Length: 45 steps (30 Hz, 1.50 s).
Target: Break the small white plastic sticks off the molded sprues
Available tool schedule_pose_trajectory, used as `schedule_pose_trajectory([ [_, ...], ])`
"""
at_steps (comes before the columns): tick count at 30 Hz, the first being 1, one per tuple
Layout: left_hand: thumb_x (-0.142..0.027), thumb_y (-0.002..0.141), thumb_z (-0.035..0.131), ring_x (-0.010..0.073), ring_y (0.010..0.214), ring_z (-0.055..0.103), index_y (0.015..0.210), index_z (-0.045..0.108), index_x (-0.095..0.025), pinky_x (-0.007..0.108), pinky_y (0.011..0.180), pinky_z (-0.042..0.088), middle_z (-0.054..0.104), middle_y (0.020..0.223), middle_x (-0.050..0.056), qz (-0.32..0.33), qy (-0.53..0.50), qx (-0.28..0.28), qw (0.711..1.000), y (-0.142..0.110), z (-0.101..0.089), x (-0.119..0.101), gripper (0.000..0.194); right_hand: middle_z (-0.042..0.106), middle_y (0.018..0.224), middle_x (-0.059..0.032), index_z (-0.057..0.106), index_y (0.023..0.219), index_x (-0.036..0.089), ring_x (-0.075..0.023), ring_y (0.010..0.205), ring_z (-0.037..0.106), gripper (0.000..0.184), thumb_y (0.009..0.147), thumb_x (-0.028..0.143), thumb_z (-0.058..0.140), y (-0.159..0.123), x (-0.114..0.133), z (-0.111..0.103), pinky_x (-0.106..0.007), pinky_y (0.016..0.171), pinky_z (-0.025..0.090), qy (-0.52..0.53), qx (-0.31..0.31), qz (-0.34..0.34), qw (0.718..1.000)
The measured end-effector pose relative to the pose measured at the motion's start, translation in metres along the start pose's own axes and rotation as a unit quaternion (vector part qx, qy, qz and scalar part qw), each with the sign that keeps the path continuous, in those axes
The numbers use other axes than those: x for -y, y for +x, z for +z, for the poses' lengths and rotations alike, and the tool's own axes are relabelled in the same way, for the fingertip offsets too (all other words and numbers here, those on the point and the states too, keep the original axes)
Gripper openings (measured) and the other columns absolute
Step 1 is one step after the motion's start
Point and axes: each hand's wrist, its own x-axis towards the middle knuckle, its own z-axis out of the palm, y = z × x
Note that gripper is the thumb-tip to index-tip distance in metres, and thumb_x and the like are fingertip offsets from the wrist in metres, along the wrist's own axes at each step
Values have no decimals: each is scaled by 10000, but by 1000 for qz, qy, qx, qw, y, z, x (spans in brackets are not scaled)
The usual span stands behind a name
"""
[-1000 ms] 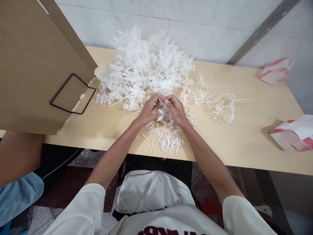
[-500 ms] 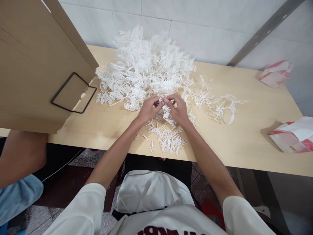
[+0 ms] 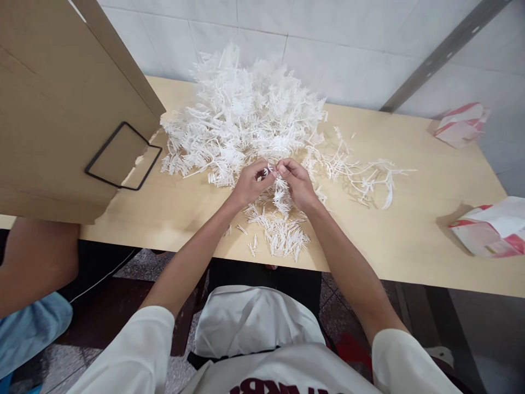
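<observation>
Both hands meet at the front of a large heap of white branched plastic pieces (image 3: pixel 254 109). My left hand (image 3: pixel 251 181) is closed in a pinch on a small white branched plastic piece (image 3: pixel 267 169), whose prongs show between thumb and fingers. Close beside it, my right hand (image 3: pixel 296 180) pinches at the same piece, with thumb and forefinger together; the exact contact is hidden by the fingertips. Below the hands lies a smaller pile of short white plastic bits (image 3: pixel 285 232), near the table's front edge.
Thin white stems (image 3: pixel 375 178) lie to the right of the heap. A cardboard panel (image 3: pixel 61 109) with a black wire frame (image 3: pixel 123 156) stands at the left, and another person's arm (image 3: pixel 39 257) shows below it. Red-and-white paper packets (image 3: pixel 490 227) sit on the table (image 3: pixel 418 230) at the right.
My right hand's fingers have shifted slightly at the piece, and a little more of the white plastic below them shows. My left hand stays nearly in place.
</observation>
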Motion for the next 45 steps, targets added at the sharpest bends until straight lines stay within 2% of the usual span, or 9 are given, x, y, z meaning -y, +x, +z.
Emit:
schedule_pose_trajectory([
  [8, -419, 832, 632, 73, 566, 404, 780, 615, -175, 230, 539, 348, 496, 671, -28, -71, -96, -28, 993, -1, 3, 1, 250, 526, 771, 24, 575, 786, 234, -101, 689, 485, 338, 804, 557, 672, 2, 5, 2, -253, 664, 417, 48, -56, 9, 997],
  [12, -412, 842, 629, 71, 551, 410, 807, 598, -190, 220, 513, 360, 510, 657, -31, -115, -79, -71, 988, 0, 4, 6, 227, 594, 792, 19, 595, 885, 255, -104, 675, 537, 313, 832, 561, 634, 4, 8, -7, -265, 650, 440, -39, -127, -24, 991],
  [15, -420, 874, 590, 85, 593, 446, 840, 580, -199, 230, 551, 395, 539, 705, -16, -107, -50, -56, 991, 0, 3, 6, 224, 662, 903, -7, 632, 929, 260, -142, 820, 610, 315, 831, 560, 635, 4, 11, -12, -304, 753, 479, -156, -131, -60, 977],
  [19, -430, 918, 535, 113, 676, 494, 846, 558, -205, 259, 638, 432, 549, 766, 3, -61, 14, -39, 997, -1, 2, 5, 237, 691, 1078, -36, 690, 954, 265, -189, 1047, 614, 343, 904, 559, 522, -1, 15, -10, -364, 897, 473, -270, -80, -119, 952],
  [22, -424, 932, 529, 130, 723, 507, 839, 550, -209, 279, 669, 435, 550, 804, 13, -28, 47, -29, 998, -2, 3, 5, 235, 724, 1028, -35, 694, 1008, 256, -180, 946, 646, 346, 907, 544, 531, -3, 16, -6, -348, 855, 485, -298, -23, -98, 949],
  [26, -392, 962, 472, 166, 817, 528, 878, 533, -211, 313, 732, 443, 556, 881, 46, 13, 83, 1, 996, -2, 3, 8, 209, 732, 942, -20, 678, 950, 242, -170, 834, 638, 335, 865, 555, 595, -3, 12, -9, -317, 774, 464, -350, -21, -93, 932],
  [32, -112, 868, 444, 199, 835, 513, 838, 478, -219, 337, 722, 419, 516, 869, 53, 47, 118, 32, 991, -5, 3, 9, 116, 639, 766, 20, 577, 939, 234, -121, 631, 501, 303, 954, 511, 454, -4, 9, -17, -269, 620, 364, -389, 83, -60, 916],
  [37, -69, 815, 455, 182, 792, 508, 794, 455, -218, 331, 699, 417, 512, 824, 38, 48, 78, 35, 995, -5, 5, 5, 151, 491, 637, 52, 526, 851, 228, -107, 568, 394, 190, 948, 376, 456, -6, 11, -14, -254, 567, 298, -362, 86, -39, 927],
  [45, -412, 938, 475, 163, 742, 526, 796, 478, -220, 338, 714, 456, 524, 811, 29, 0, -23, 32, 999, -3, 7, 0, 239, 531, 720, 26, 493, 781, 223, -128, 695, 492, 164, 912, 308, 445, -4, 4, -2, -282, 697, 399, -196, 45, -11, 979],
])
